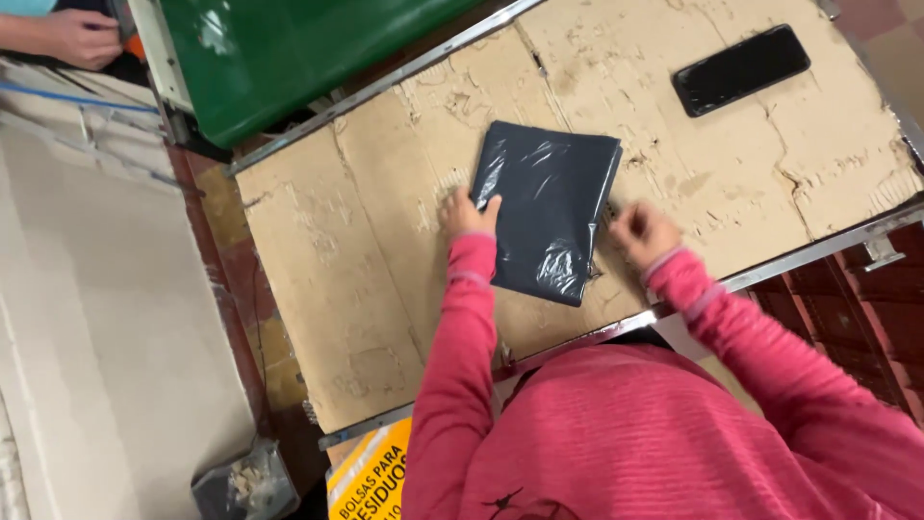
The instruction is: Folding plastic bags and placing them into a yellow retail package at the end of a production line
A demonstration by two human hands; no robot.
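Seen from above: a folded dark plastic bag pack [549, 209], glossy and roughly rectangular, lying flat near the middle of the desk [375, 289], on a worn, torn sheet of brown cardboard that covers the top. Left hand [466, 214] pressed against the pack's left edge, fingers together and laid flat on the plastic, thumb at the side, seemingly pinning it so that it cannot slide on the cardboard. Right hand [643, 231] just beside the pack's right edge, curled loosely into a near fist; whether anything is pinched between those fingers cannot be told, since the hand is slightly blurred. Both arms in pink knitted sleeves, reaching forward from the near edge of the desk, one to each side of the pack, which keeps it square between them. Farther off, toward the far right corner, a black phone [741, 69] face down on the cardboard, well apart from the hands. Beyond the desk's far edge, a green panel [289, 48]; at the upper left, another person's hand [82, 37] at separate work. Below the desk, a yellow package [371, 472] and a small clear bag of scraps [245, 481] on the floor.
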